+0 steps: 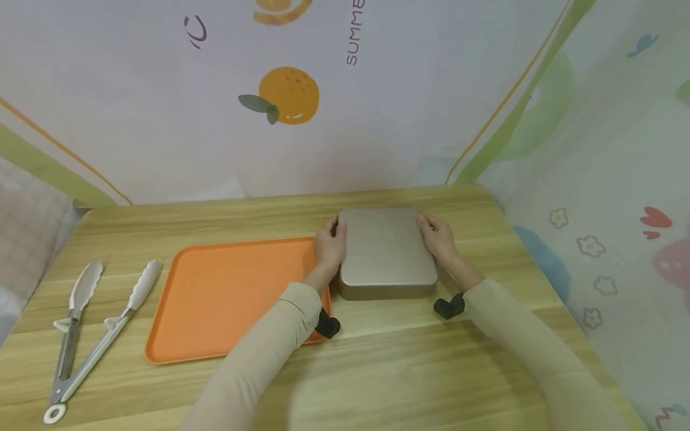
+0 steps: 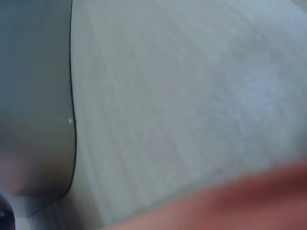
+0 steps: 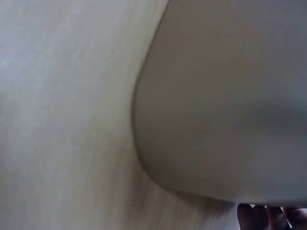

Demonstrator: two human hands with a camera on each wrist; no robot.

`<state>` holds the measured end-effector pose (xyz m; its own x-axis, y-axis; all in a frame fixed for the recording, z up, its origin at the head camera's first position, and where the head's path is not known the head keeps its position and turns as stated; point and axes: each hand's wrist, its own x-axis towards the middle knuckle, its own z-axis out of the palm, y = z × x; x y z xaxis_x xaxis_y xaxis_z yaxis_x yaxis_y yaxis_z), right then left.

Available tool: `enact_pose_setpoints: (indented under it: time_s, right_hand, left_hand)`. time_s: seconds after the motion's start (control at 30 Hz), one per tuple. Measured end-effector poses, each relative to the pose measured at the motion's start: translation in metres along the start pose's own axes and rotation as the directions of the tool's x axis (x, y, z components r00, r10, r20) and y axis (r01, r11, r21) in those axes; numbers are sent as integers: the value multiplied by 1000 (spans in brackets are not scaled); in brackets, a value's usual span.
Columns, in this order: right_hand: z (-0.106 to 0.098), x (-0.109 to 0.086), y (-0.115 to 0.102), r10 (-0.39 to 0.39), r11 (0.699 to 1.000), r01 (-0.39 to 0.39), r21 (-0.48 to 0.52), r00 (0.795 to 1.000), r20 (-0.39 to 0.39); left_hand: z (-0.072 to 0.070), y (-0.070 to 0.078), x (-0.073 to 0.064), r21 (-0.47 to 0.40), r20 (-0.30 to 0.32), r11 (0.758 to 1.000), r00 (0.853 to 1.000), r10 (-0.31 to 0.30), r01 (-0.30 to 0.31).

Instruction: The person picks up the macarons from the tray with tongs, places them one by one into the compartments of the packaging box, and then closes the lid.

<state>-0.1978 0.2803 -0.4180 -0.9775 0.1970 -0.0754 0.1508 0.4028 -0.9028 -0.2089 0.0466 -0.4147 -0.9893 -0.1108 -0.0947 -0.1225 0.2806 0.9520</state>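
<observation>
A square, champagne-coloured metal tin (image 1: 388,248) with rounded corners and a smooth top lies flat at the back of the table. My left hand (image 1: 330,245) holds its left side, and my right hand (image 1: 439,242) grips the right side near the far corner. Both thumbs lie along the top edges. In the right wrist view, fingertips (image 3: 273,218) show at the lower edge of the tin (image 3: 220,105). The left wrist view shows the tin's side (image 2: 33,86) close up. The tin's underside is hidden.
An orange tray (image 1: 232,293) lies left of the tin, partly under my left forearm. Metal tongs (image 1: 88,341) lie spread at the far left of the wooden table (image 1: 409,371). A printed curtain (image 1: 377,120) hangs behind the table and along its right side.
</observation>
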Motion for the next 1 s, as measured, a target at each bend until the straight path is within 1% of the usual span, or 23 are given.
enact_pose_setpoints:
  time_s: [0.17,0.23,0.43,0.53,0.57,0.63,0.73,0.8,0.87,0.93,0.97,1.0]
  right_hand:
    - [2,0,0,21,1000,-21,0,1000,22]
    - [3,1,0,12,1000,-12,-6,1000,17]
    - [8,6,2,-42,998,41,-51,999,-30]
    - [8,9,6,-54,997,52,-54,998,-23]
    - [7,10,7,-52,998,52,-47,998,-17]
    - [5,12,11,-26,999,27,-41,1000,14]
    - [-3,12,15,31,999,-29,-30,995,92]
    - [-11,12,13,65,998,-64,-7,988,138]
    - [-22,10,7,50,999,-53,8,983,177]
    - [-34,6,-2,6,1000,-1,-25,982,190]
    - [-41,3,-7,-26,998,36,-46,980,199]
    - [-47,-2,-12,-59,993,78,-88,976,209]
  left_hand:
    - [-3,1,-3,1,22,1000,1000,-19,19]
    - [-4,1,-3,-2,25,1000,1000,-18,18]
    - [-4,-1,1,-2,-4,1000,1000,-3,3]
    - [-3,-3,4,2,3,1000,1000,-10,10]
    - [-2,-3,5,2,12,1000,1000,-18,18]
    - [-2,-5,7,4,38,999,999,-34,34]
    - [-6,-4,9,34,83,998,995,-56,54]
    - [-15,1,11,50,120,997,991,-65,60]
    - [-29,10,14,62,171,997,984,-53,43]
    - [-49,21,14,73,236,997,971,-24,7]
    - [-60,27,14,75,279,997,960,-5,-17]
    - [-71,33,12,90,321,994,947,22,-54]
